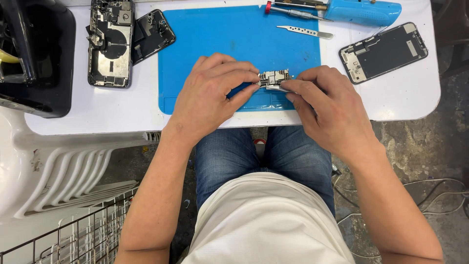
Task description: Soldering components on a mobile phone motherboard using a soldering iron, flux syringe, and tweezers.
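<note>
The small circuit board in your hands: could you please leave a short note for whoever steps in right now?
Left hand: fingers pinch the left end of the small circuit board.
Right hand: fingers hold the board's right end, with a thin metal piece against its lower edge.
Board sits above the blue mat's front edge.
Done: opened phone body lies at the left, the screen panel at the right, face down.
Left: board not set down; metal pry tool and screwdriver lie unused at the back.

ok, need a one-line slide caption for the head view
Left hand and right hand pinch a small metallic phone circuit board over a blue rectangular work mat.
</note>
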